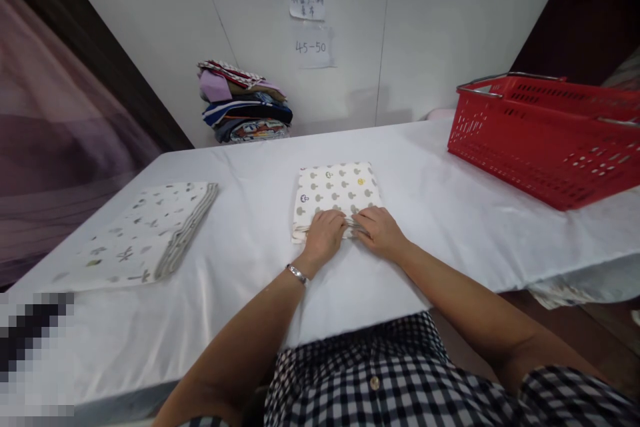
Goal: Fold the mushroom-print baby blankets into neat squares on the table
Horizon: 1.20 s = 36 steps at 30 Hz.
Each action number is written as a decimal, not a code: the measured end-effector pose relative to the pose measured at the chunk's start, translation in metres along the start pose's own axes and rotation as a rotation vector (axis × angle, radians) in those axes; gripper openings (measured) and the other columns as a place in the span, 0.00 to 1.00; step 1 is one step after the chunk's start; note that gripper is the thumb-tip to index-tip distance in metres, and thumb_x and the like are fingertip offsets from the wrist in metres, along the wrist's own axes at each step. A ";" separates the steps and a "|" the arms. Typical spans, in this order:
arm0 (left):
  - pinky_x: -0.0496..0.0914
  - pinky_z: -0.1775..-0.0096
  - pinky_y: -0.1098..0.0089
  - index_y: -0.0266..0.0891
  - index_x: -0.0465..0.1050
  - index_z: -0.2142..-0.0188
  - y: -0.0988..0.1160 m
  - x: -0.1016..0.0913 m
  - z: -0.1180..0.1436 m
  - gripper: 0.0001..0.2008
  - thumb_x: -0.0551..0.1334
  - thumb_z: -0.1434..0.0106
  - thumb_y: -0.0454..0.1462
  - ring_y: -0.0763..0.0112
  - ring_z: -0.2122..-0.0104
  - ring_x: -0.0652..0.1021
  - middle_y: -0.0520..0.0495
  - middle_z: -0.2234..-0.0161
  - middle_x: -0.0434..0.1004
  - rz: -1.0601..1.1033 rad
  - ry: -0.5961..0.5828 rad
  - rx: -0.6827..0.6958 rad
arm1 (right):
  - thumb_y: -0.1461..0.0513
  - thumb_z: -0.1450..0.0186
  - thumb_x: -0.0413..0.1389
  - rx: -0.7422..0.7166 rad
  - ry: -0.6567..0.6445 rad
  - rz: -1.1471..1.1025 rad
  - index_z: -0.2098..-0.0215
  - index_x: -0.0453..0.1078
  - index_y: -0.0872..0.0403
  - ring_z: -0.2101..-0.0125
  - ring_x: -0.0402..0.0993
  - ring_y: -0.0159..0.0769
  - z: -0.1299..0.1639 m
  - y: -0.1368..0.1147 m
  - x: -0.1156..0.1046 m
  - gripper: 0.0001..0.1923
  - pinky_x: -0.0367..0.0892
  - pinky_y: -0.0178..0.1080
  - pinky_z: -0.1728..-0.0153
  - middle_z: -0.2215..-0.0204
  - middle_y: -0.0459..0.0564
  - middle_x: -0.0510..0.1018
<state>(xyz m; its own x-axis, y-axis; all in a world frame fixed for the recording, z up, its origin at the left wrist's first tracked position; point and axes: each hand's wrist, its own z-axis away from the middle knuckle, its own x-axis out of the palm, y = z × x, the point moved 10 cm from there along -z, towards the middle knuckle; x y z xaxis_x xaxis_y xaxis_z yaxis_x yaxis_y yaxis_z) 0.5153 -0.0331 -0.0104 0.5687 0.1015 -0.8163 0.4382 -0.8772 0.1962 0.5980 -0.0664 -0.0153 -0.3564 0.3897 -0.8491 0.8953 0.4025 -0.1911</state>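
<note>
A folded white cloth [336, 190] with a grey tree-like print and a few coloured motifs lies on the white-covered table in front of me. Its near edge, where several layers show, is between my hands. My left hand [326, 235], with a silver bracelet at the wrist, is closed on that edge, fingers curled over the top. Close beside it, my right hand [379, 232] pinches the same edge, thumb below and fingers above. The fingertips of both hands almost meet at the middle of the edge.
Another folded printed cloth [150, 230] lies at the left. A red plastic basket [545, 140] with metal handles stands at the right. Behind the table's far edge is a stack of folded fabrics [245, 103] against the wall. Two paper notes [311, 47] hang on the wall.
</note>
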 end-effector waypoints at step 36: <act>0.65 0.60 0.63 0.38 0.68 0.57 -0.013 -0.011 0.008 0.08 0.55 0.35 0.35 0.63 0.61 0.73 0.45 0.63 0.75 -0.298 -0.010 0.029 | 0.66 0.33 0.48 0.020 0.034 0.179 0.60 0.69 0.56 0.65 0.63 0.38 -0.007 -0.001 -0.003 0.08 0.51 0.40 0.63 0.67 0.51 0.73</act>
<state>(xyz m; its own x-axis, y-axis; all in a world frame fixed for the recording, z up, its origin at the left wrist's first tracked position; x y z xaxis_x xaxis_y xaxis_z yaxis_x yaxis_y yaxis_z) 0.4980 -0.0264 -0.0083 0.4111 0.3521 -0.8409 0.5650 -0.8223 -0.0681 0.5963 -0.0623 -0.0095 -0.1992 0.4821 -0.8532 0.9502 0.3079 -0.0479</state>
